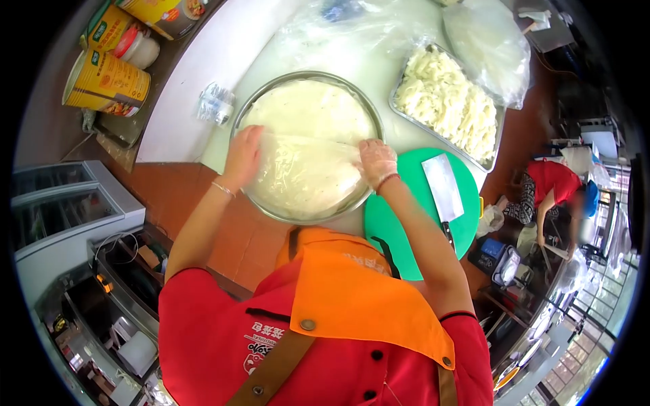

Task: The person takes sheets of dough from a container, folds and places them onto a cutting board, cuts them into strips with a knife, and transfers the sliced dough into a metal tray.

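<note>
A wide round metal pan (379, 122) holds a large mass of pale dough (308, 105). Clear plastic film (298, 166) covers the near part of the dough, its edge stretched straight across the middle. My left hand (244, 155) is at the pan's left rim with its fingers closed on one end of that edge. At the right rim, my right hand (378, 161), which appears to wear a thin clear glove, grips the other end.
Right of the pan, a cleaver (443, 186) lies on a round green board (406, 233). Behind are a metal tray (499, 139) of shredded pale food and a plastic bag (491, 51). Cans (108, 82) stand at the upper left. A co-worker (552, 183) bends at the far right.
</note>
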A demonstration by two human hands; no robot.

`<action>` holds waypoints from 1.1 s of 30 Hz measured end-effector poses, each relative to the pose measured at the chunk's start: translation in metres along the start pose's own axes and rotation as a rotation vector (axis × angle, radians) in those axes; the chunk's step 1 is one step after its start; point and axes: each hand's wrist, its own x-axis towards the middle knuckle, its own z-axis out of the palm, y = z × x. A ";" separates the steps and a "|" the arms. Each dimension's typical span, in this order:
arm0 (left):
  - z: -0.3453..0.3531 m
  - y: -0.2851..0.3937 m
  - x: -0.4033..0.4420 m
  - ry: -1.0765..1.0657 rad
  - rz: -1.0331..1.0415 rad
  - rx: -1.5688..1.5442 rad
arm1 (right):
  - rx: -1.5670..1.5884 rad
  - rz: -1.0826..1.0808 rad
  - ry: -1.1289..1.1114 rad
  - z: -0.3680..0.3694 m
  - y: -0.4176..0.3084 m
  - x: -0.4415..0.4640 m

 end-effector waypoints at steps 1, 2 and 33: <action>-0.004 -0.008 0.009 -0.065 -0.031 0.018 | 0.004 0.022 -0.041 0.006 0.005 0.007; -0.008 -0.015 0.016 -0.132 -0.057 0.036 | 0.011 0.048 -0.082 0.013 0.008 0.010; -0.020 -0.044 -0.018 -0.292 0.013 -0.157 | -0.115 0.667 0.252 0.061 0.212 -0.214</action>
